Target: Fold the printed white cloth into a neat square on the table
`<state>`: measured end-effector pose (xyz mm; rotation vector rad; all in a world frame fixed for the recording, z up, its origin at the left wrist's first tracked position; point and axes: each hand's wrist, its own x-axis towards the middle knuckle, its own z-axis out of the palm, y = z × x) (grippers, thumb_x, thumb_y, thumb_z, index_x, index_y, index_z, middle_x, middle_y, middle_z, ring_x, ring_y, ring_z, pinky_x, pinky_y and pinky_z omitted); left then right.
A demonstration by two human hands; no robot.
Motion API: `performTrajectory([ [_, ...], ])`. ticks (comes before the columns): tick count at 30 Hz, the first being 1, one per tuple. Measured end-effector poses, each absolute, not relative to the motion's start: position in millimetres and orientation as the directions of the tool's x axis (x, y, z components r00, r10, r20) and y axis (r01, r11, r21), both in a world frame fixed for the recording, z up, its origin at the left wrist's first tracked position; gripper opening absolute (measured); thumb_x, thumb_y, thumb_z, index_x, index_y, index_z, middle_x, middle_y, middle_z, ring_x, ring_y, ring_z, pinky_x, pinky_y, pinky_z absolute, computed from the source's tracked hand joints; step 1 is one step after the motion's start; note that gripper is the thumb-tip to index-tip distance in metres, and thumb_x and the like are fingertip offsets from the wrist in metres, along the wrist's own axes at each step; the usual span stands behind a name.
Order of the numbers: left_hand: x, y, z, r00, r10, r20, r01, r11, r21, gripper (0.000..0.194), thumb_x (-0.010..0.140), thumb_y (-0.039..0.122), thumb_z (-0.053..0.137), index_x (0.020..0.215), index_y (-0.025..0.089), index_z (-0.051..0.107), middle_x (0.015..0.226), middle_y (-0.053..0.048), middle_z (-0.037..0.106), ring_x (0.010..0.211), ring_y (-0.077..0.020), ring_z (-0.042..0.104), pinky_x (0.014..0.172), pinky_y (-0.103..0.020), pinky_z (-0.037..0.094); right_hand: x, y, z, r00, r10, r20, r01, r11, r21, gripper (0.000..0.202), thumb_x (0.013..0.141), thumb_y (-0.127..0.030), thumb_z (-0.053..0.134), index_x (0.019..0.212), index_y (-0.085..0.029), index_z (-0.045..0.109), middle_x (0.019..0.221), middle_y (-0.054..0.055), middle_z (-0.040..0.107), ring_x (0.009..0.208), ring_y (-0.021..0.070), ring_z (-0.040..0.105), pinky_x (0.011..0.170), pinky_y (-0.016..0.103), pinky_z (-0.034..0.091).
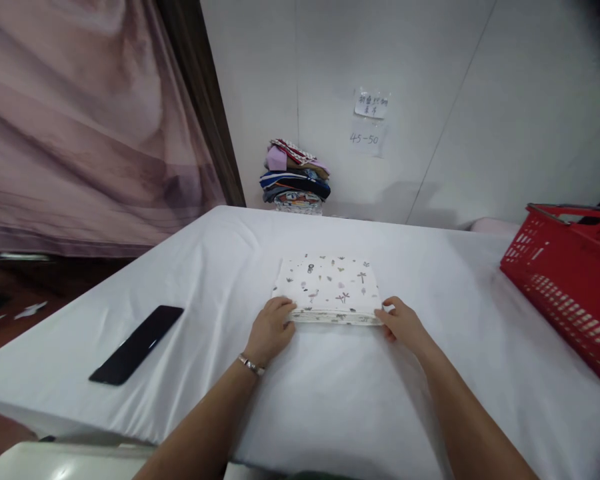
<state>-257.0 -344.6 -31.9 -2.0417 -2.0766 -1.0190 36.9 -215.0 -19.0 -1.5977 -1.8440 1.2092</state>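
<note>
A folded white cloth (330, 283) printed with small palm trees, birds and leaves lies flat on the white-covered table (220, 400). Its layers show along the near edge. My left hand (274, 328) pinches the near left corner between thumb and fingers; a bracelet circles that wrist. At the near right corner, my right hand (400, 323) grips the layers in the same way, its fingertips partly hidden at the cloth's edge.
A black phone-like slab (137, 345) lies on the table's left. The red plastic basket (555, 287) stands at the right. Behind the table's far edge rises a stack of folded fabrics (296, 177) against the wall, near handwritten paper notes (371, 105). A pink curtain (80, 120) hangs left.
</note>
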Motion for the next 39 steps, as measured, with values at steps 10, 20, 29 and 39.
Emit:
performTrajectory([
  [10,-262,-341,-24,-0.298,0.865,0.404,0.772,-0.031,0.635,0.030,0.087,0.037,0.045,0.072,0.022,0.066,0.090,-0.002,0.067,0.090,-0.0165,0.060,0.083,-0.032,0.048,37,-217,-21,-0.276,0.878,-0.390,0.466,-0.233,-0.854,0.032,0.071,-0.047,0.061,0.084,-0.023,0.045,0.046,-0.005,0.053,0.036,0.0129,0.050,0.034,0.023,0.037],
  [20,-268,-340,-32,-0.440,0.779,0.447,0.744,0.037,0.667,0.020,0.080,0.037,0.054,0.070,0.021,0.062,0.088,-0.002,0.064,0.090,-0.0172,0.057,0.084,-0.031,0.045,45,-217,-13,-0.248,0.921,-0.302,0.614,-0.092,-0.784,0.034,0.072,-0.054,0.058,0.078,-0.023,0.047,0.051,-0.002,0.055,0.042,0.0147,0.051,0.042,0.026,0.037],
  [29,-272,-330,-11,-0.464,0.757,0.460,0.757,0.068,0.650,0.012,0.079,0.027,0.051,0.079,0.021,0.062,0.094,-0.003,0.065,0.095,-0.0176,0.057,0.085,-0.032,0.046,15,-250,-3,-0.458,0.752,0.473,0.648,0.647,-0.401,0.039,0.090,-0.045,0.036,0.117,-0.021,0.052,0.124,0.011,0.054,0.117,0.0243,0.047,0.092,0.038,0.040],
  [39,-269,-310,-29,-0.263,0.958,0.114,0.898,0.200,0.392,0.051,0.089,0.047,0.037,0.134,0.024,0.039,0.149,-0.007,0.025,0.138,-0.0263,0.016,0.108,-0.051,0.019,15,-240,-33,-0.632,0.769,0.098,0.751,0.639,-0.165,0.062,0.086,-0.043,0.038,0.142,-0.018,0.029,0.150,0.008,0.021,0.139,0.0238,0.012,0.109,0.048,0.013],
])
